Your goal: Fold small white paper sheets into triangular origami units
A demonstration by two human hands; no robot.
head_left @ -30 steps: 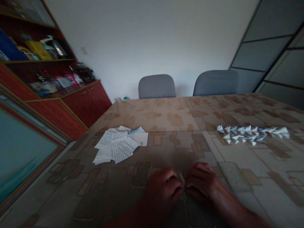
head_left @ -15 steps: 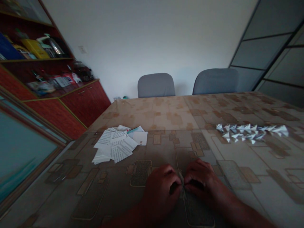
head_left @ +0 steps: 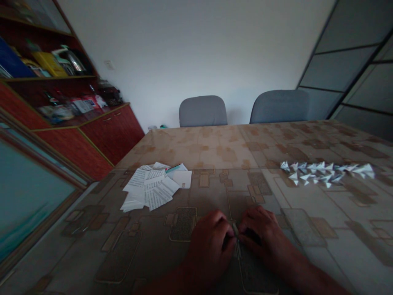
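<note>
Close together over the near middle of the table, my left hand (head_left: pixel 211 241) and my right hand (head_left: pixel 264 233) pinch a small piece of folded paper (head_left: pixel 235 228). Only a narrow strip of it shows between the fingertips; the fingers hide the rest. To the left lies a loose pile of printed paper pieces (head_left: pixel 159 190), overlapping and fanned out. Over on the right, several small folded paper pieces (head_left: pixel 322 170) with pointed tips stand in two rough rows.
A patterned cloth covers the table (head_left: pixel 211 141). Behind its far edge stand two grey chairs, one (head_left: pixel 202 111) near the middle and another (head_left: pixel 280 106) farther right. A red-brown cabinet (head_left: pixel 107 133) with crowded shelves is at the left, beside the white wall.
The whole view has shifted very slightly. Both hands keep their pinch at nearly the same spot, with only small finger movement; the paper pile and folded pieces stay put.
</note>
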